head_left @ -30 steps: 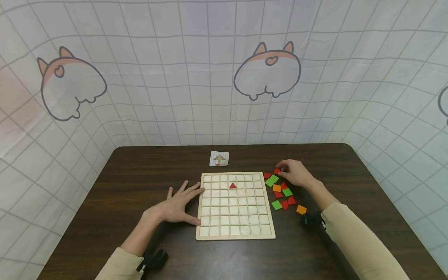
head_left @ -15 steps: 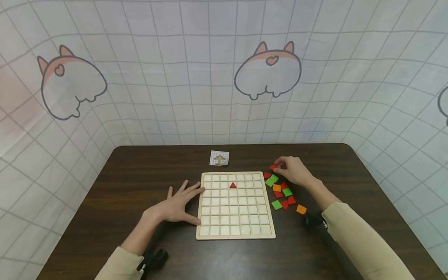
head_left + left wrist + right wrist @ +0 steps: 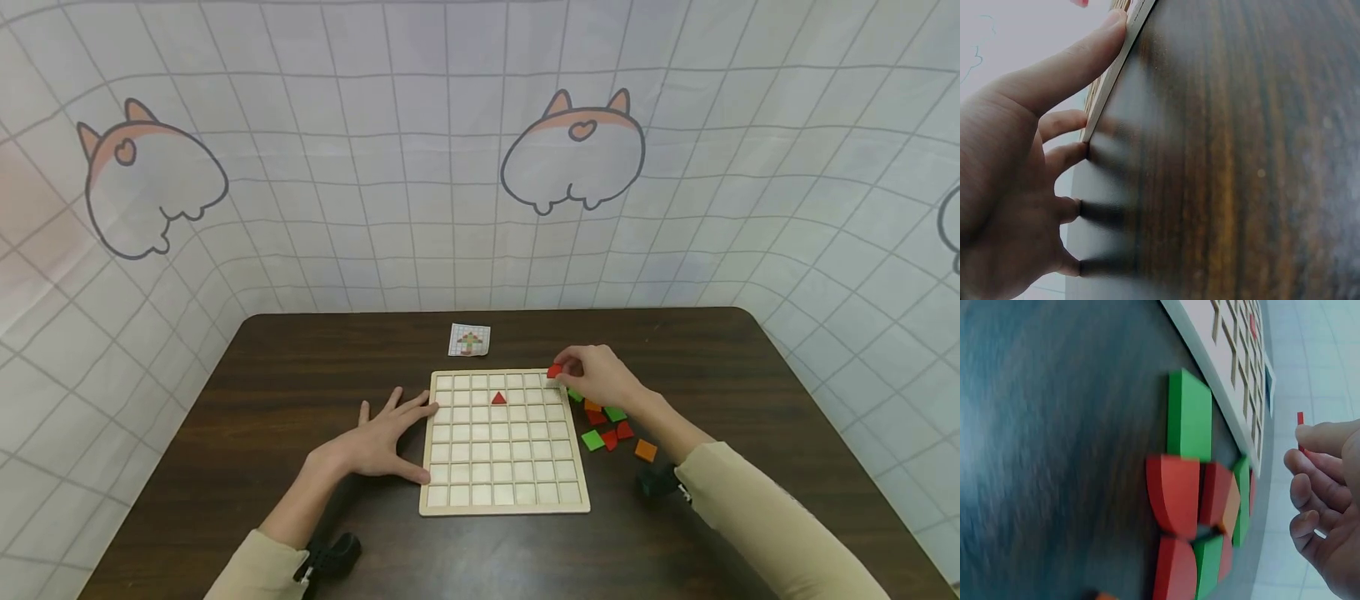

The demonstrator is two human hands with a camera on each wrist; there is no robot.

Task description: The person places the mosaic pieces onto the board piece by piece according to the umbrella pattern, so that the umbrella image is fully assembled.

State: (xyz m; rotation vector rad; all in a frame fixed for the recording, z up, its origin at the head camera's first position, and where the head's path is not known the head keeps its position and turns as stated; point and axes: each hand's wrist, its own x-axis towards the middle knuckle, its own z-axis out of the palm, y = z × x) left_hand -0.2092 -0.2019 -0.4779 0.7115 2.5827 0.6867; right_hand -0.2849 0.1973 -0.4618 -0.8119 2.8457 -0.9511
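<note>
Red tile (image 3: 554, 372) sits pinched between right fingers (image 3: 1317, 480).

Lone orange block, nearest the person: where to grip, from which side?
Probably pinch two opposite sides of the orange block, coming down from above with the right hand, once that hand is free of its red block. It lies flat on the table, apart from the other blocks, so its sides should leave room for fingertips.
</note>
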